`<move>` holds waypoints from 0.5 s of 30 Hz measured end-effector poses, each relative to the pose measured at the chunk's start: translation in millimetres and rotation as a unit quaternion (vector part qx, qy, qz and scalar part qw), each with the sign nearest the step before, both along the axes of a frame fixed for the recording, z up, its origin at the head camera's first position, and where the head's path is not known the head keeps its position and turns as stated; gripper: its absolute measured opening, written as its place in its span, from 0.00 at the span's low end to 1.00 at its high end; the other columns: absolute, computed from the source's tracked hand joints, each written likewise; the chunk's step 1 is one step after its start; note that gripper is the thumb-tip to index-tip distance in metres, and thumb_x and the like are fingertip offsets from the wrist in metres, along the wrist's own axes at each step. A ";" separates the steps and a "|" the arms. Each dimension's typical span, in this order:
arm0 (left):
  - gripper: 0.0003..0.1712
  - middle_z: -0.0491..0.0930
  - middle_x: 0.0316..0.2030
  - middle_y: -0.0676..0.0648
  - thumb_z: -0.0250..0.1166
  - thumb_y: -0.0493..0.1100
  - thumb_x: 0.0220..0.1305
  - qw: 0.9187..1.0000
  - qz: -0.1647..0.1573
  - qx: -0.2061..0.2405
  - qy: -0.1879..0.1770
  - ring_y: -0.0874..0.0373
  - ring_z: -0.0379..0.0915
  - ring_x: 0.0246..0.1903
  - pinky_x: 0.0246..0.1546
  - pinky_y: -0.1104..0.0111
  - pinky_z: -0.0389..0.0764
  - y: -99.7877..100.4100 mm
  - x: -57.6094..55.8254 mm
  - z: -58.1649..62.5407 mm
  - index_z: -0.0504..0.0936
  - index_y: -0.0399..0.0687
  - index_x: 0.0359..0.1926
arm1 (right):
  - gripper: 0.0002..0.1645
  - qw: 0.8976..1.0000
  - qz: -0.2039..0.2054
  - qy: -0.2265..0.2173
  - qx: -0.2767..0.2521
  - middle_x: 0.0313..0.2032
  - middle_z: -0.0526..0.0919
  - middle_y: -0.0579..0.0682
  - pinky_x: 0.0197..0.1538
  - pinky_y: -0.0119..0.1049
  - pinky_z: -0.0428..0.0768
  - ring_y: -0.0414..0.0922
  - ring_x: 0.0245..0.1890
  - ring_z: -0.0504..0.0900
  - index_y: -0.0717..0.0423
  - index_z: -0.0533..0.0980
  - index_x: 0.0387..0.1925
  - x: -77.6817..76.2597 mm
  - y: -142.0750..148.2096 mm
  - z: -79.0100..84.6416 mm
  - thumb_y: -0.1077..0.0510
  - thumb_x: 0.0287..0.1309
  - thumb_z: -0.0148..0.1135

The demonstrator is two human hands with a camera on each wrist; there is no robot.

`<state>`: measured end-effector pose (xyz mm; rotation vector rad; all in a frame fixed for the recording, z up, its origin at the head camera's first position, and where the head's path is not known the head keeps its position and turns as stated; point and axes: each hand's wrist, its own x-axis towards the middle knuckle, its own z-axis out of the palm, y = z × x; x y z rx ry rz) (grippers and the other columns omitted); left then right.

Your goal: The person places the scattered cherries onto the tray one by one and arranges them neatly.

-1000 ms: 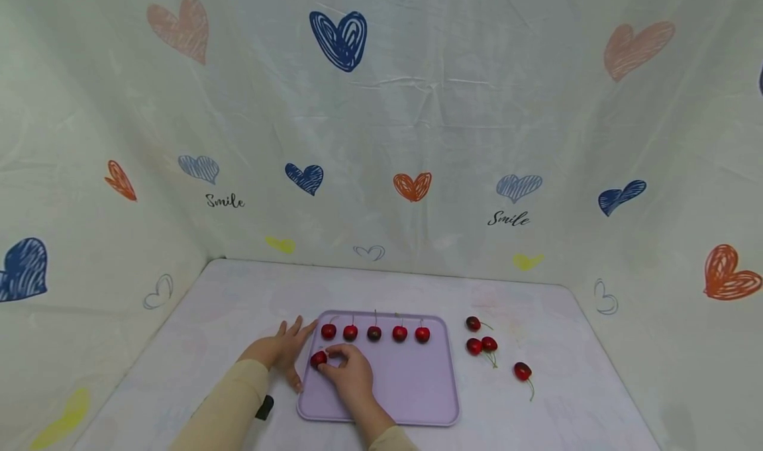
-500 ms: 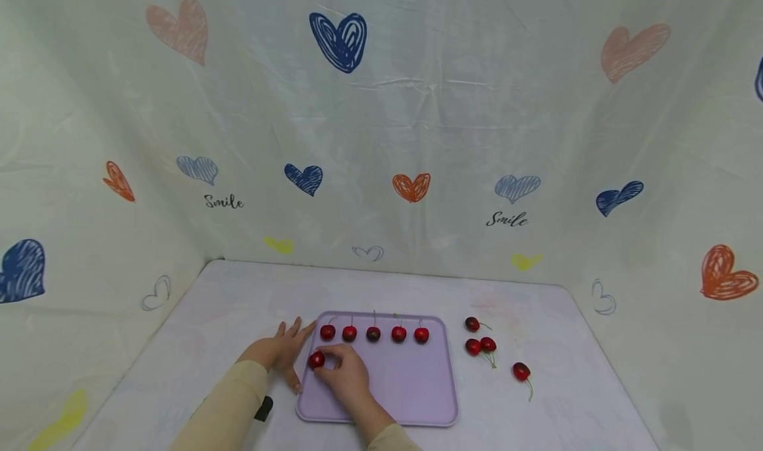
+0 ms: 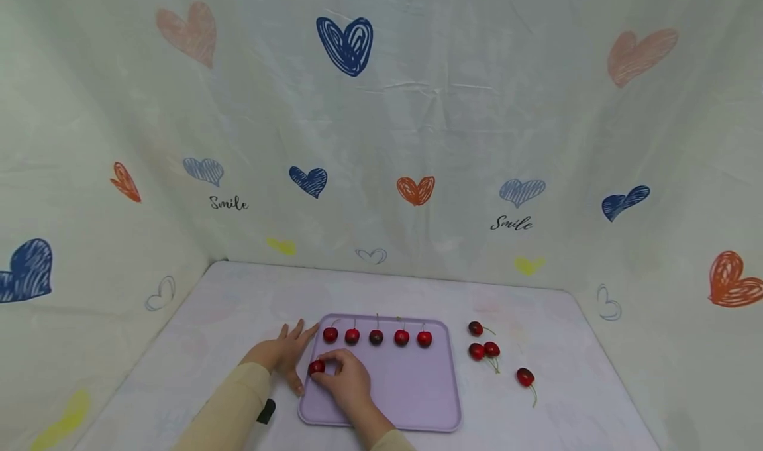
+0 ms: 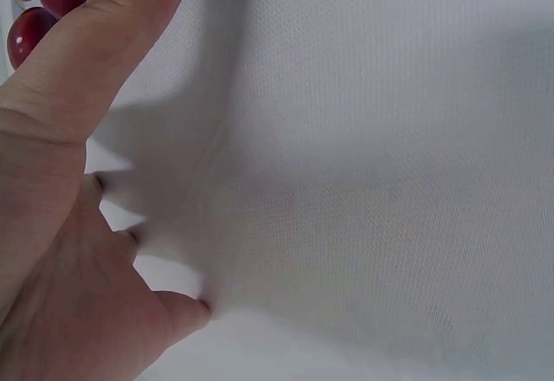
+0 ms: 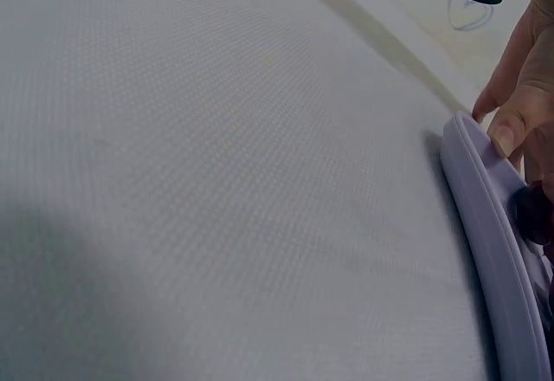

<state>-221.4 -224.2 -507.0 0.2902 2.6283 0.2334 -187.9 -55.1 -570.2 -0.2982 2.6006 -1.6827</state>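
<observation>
In the head view a lilac tray point(image 3: 411, 398) lies on the table with a row of several stemmed cherries, such as the middle dark one point(image 3: 376, 337), along its far side. My right hand point(image 3: 352, 381) pinches a cherry point(image 3: 316, 367) between thumb and fingertips, at the tray's left side just nearer than the row. The held cherry's stem is not visible. My left hand point(image 3: 286, 356) is spread at the tray's left edge, fingers extended. In the left wrist view, two cherries, one of them a dark red cherry point(image 4: 30, 36), show beyond the hand.
Right of the tray, several loose cherries lie on the table, among them a single one point(image 3: 525, 377) with a long stem. A small black object point(image 3: 266, 411) sits beside the left forearm. A heart-printed cloth point(image 3: 381, 120) hangs behind and along the sides.
The right hand has shifted the pinched cherry slightly left and nearer on the tray, and the cherry has turned a little. The left hand stays in place. The head view has moved slightly.
</observation>
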 end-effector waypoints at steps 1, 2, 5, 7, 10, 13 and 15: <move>0.73 0.47 0.71 0.26 0.84 0.56 0.33 1.000 -0.001 -0.003 -0.004 0.19 0.41 0.66 0.58 0.31 0.57 0.2 -0.5 -0.1 0.50 0.40 0.73 | 0.14 1.000 -0.002 -0.002 0.000 0.25 0.75 0.36 0.25 0.28 0.67 0.31 0.21 0.67 0.44 0.85 0.34 -0.1 0.1 0.2 0.55 0.41 0.79; 0.73 0.47 0.71 0.26 0.84 0.56 0.33 1.000 -0.002 -0.003 -0.004 0.19 0.41 0.66 0.58 0.31 0.57 0.4 -0.5 0.5 0.50 0.40 0.73 | 0.14 1.000 -0.004 -0.006 -0.001 0.22 0.74 0.36 0.24 0.28 0.66 0.31 0.20 0.67 0.44 0.85 0.33 -0.4 0.2 0.2 0.55 0.41 0.80; 0.73 0.47 0.71 0.25 0.84 0.56 0.33 1.000 -0.002 -0.002 -0.003 0.19 0.41 0.66 0.58 0.31 0.57 0.0 -0.2 2.7 0.49 0.40 0.73 | 0.15 1.000 0.002 0.002 -0.008 0.20 0.73 0.35 0.24 0.28 0.67 0.31 0.19 0.67 0.45 0.86 0.34 -1.8 0.7 1.0 0.56 0.40 0.79; 0.73 0.47 0.71 0.25 0.84 0.56 0.33 1.000 -0.003 -0.001 0.001 0.19 0.41 0.66 0.58 0.31 0.57 -0.5 0.3 4.1 0.50 0.40 0.73 | 0.16 1.000 0.013 0.014 -0.013 0.22 0.74 0.35 0.24 0.28 0.68 0.30 0.20 0.68 0.48 0.87 0.36 -3.0 1.6 1.7 0.58 0.40 0.79; 0.72 0.48 0.70 0.25 0.85 0.54 0.33 1.000 -0.004 0.008 0.007 0.19 0.41 0.66 0.58 0.30 0.57 0.0 2.7 6.7 0.50 0.40 0.73 | 0.16 0.999 0.032 0.029 -0.018 0.28 0.77 0.34 0.26 0.26 0.70 0.29 0.23 0.68 0.51 0.87 0.38 -4.5 3.5 0.9 0.60 0.41 0.78; 0.71 0.48 0.70 0.24 0.85 0.53 0.33 1.000 -0.007 0.015 0.009 0.19 0.41 0.66 0.58 0.30 0.57 1.7 5.0 8.7 0.51 0.40 0.73 | 0.15 0.998 0.045 0.029 -0.025 0.32 0.80 0.35 0.27 0.26 0.70 0.28 0.23 0.69 0.52 0.87 0.37 -4.8 5.3 -0.3 0.61 0.42 0.78; 0.70 0.48 0.70 0.25 0.85 0.52 0.34 1.000 -0.007 0.016 0.010 0.19 0.41 0.66 0.58 0.31 0.57 2.7 6.2 9.9 0.51 0.39 0.73 | 0.15 0.998 0.048 0.029 -0.029 0.34 0.81 0.36 0.27 0.25 0.71 0.28 0.24 0.70 0.53 0.87 0.37 -4.6 5.9 -0.9 0.61 0.43 0.78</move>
